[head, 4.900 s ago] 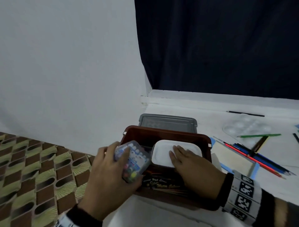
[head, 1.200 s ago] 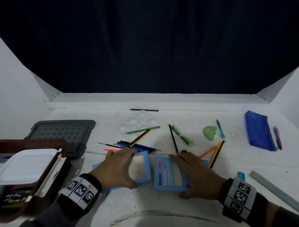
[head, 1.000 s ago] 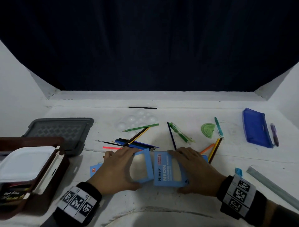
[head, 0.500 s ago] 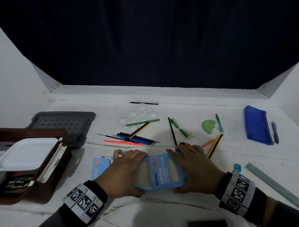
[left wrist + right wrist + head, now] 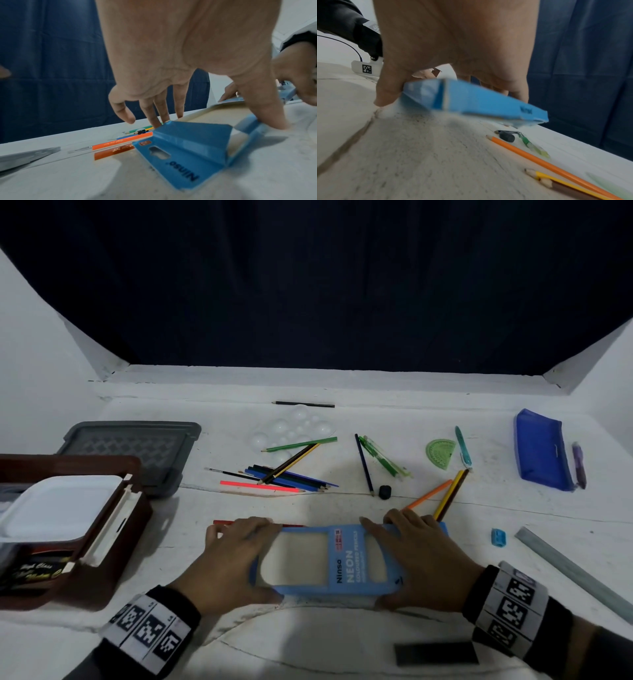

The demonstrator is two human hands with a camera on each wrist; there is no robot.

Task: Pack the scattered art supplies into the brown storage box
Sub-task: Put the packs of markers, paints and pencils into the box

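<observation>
A flat blue pencil box [image 5: 346,563], marked Ninso Neon, lies at the table's front centre. My left hand [image 5: 257,559] grips its left end, with the thumb on the near edge and the fingers over the far edge. My right hand [image 5: 411,559] grips the right end the same way. In the right wrist view the blue pencil box [image 5: 479,102] is tilted, its right end off the table. In the left wrist view its end flap [image 5: 185,152] stands open. The brown storage box [image 5: 113,546] sits at the left with a white tub [image 5: 58,508] inside.
A grey lid [image 5: 137,446] lies behind the brown box. Several loose pencils [image 5: 284,477], a clear palette [image 5: 294,429], a green protractor [image 5: 440,453], a black eraser [image 5: 384,492], a blue pouch [image 5: 543,453], a blue sharpener [image 5: 498,537] and a ruler [image 5: 575,573] are scattered about.
The two blue parts that lay side by side have slid together into one box. Both hands now hold its ends, a little nearer to me.
</observation>
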